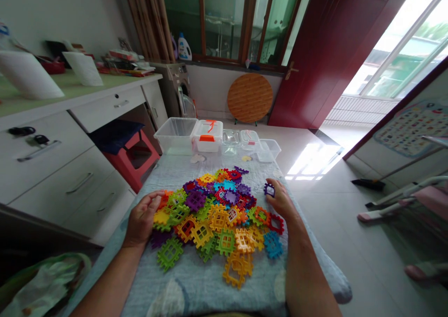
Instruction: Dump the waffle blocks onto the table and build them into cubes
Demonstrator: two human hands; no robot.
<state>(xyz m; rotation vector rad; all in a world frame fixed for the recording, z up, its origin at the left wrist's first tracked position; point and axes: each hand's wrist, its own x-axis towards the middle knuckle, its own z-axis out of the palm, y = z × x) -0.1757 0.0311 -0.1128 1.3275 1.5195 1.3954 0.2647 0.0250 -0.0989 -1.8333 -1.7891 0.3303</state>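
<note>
A heap of colourful interlocking plastic tiles [217, 219], many with window-like cut-outs, lies spread over the cloth-covered table. At the heap's left edge is my left hand [143, 216], fingers curled together with an orange tile [164, 199] at their tips; how firmly it is gripped is partly hidden. To the right of the heap, my right hand [280, 199] pinches a dark purple square tile [269, 189] with an open middle. A red tile [276, 223] and a blue tile [273, 244] lie near my right wrist.
Along the table's far edge stand a large clear bin [175, 137], a lidded box [209, 137] with orange latches, and several smaller clear containers. A red stool [131, 160] is at the left beside white drawers [63, 172]. Pale tablecloth [199, 291] shows in front.
</note>
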